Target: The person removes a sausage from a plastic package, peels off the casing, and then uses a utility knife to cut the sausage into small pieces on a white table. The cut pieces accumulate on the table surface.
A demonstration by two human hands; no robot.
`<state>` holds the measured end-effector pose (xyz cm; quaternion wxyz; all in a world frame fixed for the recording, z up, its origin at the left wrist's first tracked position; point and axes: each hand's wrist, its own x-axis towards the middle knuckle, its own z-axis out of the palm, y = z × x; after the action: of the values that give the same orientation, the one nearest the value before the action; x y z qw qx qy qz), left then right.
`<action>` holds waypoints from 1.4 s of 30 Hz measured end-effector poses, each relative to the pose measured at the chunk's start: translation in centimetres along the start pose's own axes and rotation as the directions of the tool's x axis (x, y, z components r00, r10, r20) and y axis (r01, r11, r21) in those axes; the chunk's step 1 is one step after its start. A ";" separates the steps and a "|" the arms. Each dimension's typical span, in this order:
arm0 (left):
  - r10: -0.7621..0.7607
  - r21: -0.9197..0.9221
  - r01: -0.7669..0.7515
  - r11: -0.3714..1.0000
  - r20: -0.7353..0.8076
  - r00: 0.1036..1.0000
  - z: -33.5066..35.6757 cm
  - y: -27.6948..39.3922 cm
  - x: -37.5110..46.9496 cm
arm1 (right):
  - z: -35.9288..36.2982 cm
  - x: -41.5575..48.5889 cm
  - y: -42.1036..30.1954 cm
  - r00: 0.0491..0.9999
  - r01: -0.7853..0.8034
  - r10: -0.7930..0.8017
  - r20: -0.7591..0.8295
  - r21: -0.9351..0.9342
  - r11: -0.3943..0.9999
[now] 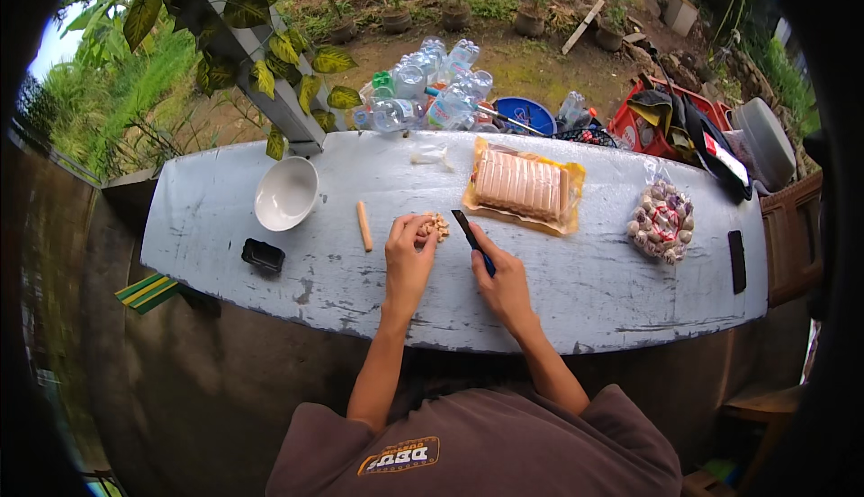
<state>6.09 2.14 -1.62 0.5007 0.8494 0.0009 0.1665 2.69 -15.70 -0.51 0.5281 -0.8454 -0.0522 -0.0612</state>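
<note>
On the worn grey-white table [324, 301], my left hand [410, 251] has its fingertips on a small heap of cut sausage pieces [437, 226]; whether it grips one cannot be told. My right hand [499, 278] holds a utility knife [468, 234] with a dark blade and blue handle, its tip pointing up and away, just right of the heap. One whole sausage [364, 226] lies left of my left hand. Behind my right hand is a plastic pack of sausages [520, 183]. A white bowl [287, 193] stands at the left.
A small black tray [263, 255] sits below the bowl. A bag of garlic or shallot bulbs [661, 222] and a dark flat strip [737, 261] lie at the right. Clear plastic scrap [432, 157] lies near the far edge. Beyond it are plastic bottles [398, 114], a blue basin [525, 116] and a post [270, 79].
</note>
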 end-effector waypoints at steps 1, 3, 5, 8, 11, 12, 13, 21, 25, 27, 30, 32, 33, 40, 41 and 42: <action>0.012 -0.030 -0.012 0.999 -0.015 1.000 0.2 0.3 0.2 | -0.1 0.0 0.1 1.000 -0.006 0.006 0.009 0.011 1.000; 0.062 0.034 -0.060 0.998 -0.047 0.997 0.3 0.9 0.1 | -0.2 0.0 0.1 0.999 -0.032 0.032 0.026 0.030 0.999; 0.135 0.202 -0.118 0.972 -0.069 0.988 -0.3 1.5 -0.8 | -0.4 0.0 0.1 0.999 -0.033 0.032 0.027 0.048 0.998; -0.192 0.136 0.193 0.972 -0.016 0.981 -0.9 1.8 -2.5 | -0.7 0.0 -0.1 0.998 -0.060 0.057 0.030 0.087 0.994; -0.109 0.143 0.111 0.983 -0.015 0.994 -0.2 1.5 -2.4 | -0.6 0.0 -0.1 0.996 -0.083 0.079 0.040 0.105 0.991; -0.072 0.112 0.074 0.991 -0.027 0.997 0.2 1.3 -1.9 | -0.6 0.0 -0.1 0.997 -0.078 0.075 0.035 0.108 0.991; -0.034 0.081 0.037 0.996 -0.043 0.998 0.7 1.1 -1.2 | -0.5 0.0 -0.1 0.997 -0.071 0.067 0.032 0.110 0.991; 0.000 -0.364 -0.013 0.931 -0.034 0.999 0.2 0.9 -0.1 | -0.4 0.1 -0.5 0.995 -0.100 0.099 0.020 0.075 0.992; -0.018 -0.375 -0.008 0.927 -0.068 0.998 -2.1 -0.2 -0.9 | -0.4 0.1 -0.6 0.996 -0.092 0.091 0.017 0.060 0.994; -0.016 -0.229 -0.004 0.973 -0.084 0.996 -3.3 -0.8 -1.1 | -0.4 0.1 -0.6 0.995 -0.095 0.094 0.028 0.031 0.995; -0.001 0.164 0.027 0.986 -0.158 0.987 -4.6 -1.6 -1.3 | -0.4 0.2 -0.6 0.995 -0.097 0.096 0.037 0.005 0.995; 0.069 0.397 0.050 0.916 -0.280 0.958 -5.3 -2.0 -1.2 | -0.4 0.2 -0.7 0.995 -0.093 0.093 0.032 -0.002 0.996; 0.104 0.501 0.083 0.862 -0.334 0.937 -5.6 -2.2 -1.1 | -0.4 0.2 -0.8 0.992 -0.119 0.119 0.038 -0.019 0.993; -0.115 0.354 0.177 0.918 -0.191 0.975 -7.0 -3.5 0.2 | -0.1 0.1 -1.1 0.993 -0.113 0.113 0.017 -0.015 0.993; -0.129 0.267 0.181 0.946 -0.200 0.971 -7.0 -3.6 0.2 | -0.1 0.1 -1.1 0.993 -0.113 0.113 0.016 -0.020 0.993; -0.140 0.174 0.178 0.969 -0.211 0.967 -7.0 -3.6 0.1 | -0.1 0.1 -1.1 0.992 -0.125 0.126 0.018 -0.031 0.992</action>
<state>4.76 9.83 -1.54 0.4260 0.8701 0.1349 0.2081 2.59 -15.27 0.47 0.5178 -0.8552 -0.0034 -0.0203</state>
